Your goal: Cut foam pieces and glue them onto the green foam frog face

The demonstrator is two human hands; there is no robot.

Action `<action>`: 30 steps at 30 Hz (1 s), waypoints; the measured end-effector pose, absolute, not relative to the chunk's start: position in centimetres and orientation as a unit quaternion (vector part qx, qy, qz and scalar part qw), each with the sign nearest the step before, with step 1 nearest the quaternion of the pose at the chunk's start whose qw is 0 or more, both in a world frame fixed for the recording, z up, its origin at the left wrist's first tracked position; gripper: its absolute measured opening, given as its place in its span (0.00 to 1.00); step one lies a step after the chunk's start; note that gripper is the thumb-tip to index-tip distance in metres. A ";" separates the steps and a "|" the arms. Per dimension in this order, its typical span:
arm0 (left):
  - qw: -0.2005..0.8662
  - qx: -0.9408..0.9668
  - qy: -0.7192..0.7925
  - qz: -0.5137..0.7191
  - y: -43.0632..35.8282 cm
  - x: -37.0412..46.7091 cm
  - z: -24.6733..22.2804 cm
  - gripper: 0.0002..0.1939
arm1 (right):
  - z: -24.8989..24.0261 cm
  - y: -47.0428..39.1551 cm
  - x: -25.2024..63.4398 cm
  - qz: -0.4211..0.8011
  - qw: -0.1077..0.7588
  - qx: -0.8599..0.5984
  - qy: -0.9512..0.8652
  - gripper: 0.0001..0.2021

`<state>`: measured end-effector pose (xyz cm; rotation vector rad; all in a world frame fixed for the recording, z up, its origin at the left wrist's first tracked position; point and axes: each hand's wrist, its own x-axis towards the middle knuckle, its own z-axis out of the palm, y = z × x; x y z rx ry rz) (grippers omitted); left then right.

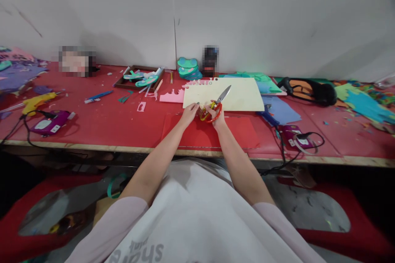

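Gripping scissors (223, 95) over near edge of cream sheet (243, 95) with your right hand (217, 114); your left hand (191, 111) pinched just beside, cannot tell on what.

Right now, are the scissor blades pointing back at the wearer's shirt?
No, the scissors in the right hand point their blades away from the shirt, toward the wall.

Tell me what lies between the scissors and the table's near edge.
A red sheet lies there, partly beneath the right forearm, as the head view shows.
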<state>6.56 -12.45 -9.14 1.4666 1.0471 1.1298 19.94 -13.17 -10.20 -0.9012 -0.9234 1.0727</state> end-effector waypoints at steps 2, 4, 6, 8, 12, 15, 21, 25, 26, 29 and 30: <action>0.487 0.602 0.430 0.463 -12.5 6.5 -9.1 0.13 | -10.2 -13.2 20.0 0.477 0.666 -0.400 -0.410 0.26; 0.487 0.605 0.428 0.462 -12.5 6.5 -9.0 0.10 | -10.1 -13.3 19.9 0.480 0.667 -0.398 -0.409 0.26; 0.485 0.606 0.428 0.463 -12.5 6.5 -9.1 0.09 | -9.9 -13.4 19.9 0.483 0.669 -0.394 -0.405 0.26; 0.483 0.603 0.430 0.467 -12.5 6.4 -9.2 0.08 | -9.8 -13.7 19.8 0.486 0.670 -0.388 -0.405 0.26; 0.483 0.588 0.439 0.478 -12.4 6.4 -9.3 0.06 | -9.0 -14.3 19.8 0.522 0.653 -0.374 -0.401 0.25; 0.478 0.561 0.458 0.497 -12.3 6.4 -8.6 0.06 | -7.8 -14.9 20.2 0.577 0.625 -0.362 -0.382 0.20; 0.431 0.488 0.495 0.576 -12.2 6.7 -5.1 0.07 | -5.3 -16.9 19.9 0.584 0.583 -0.383 -0.413 0.22; 0.437 0.455 0.464 0.622 -13.4 7.2 -2.8 0.06 | -4.4 -19.1 18.9 0.515 0.573 -0.441 -0.460 0.19; 0.440 0.446 0.458 0.631 -13.8 7.2 -2.4 0.06 | -4.3 -19.7 18.7 0.508 0.561 -0.450 -0.474 0.20; 0.440 0.426 0.461 0.641 -15.0 7.4 -1.6 0.06 | -4.2 -21.0 18.4 0.484 0.527 -0.472 -0.515 0.21; 0.439 0.423 0.463 0.644 -15.3 7.5 -1.4 0.06 | -4.2 -21.3 18.4 0.473 0.520 -0.480 -0.525 0.22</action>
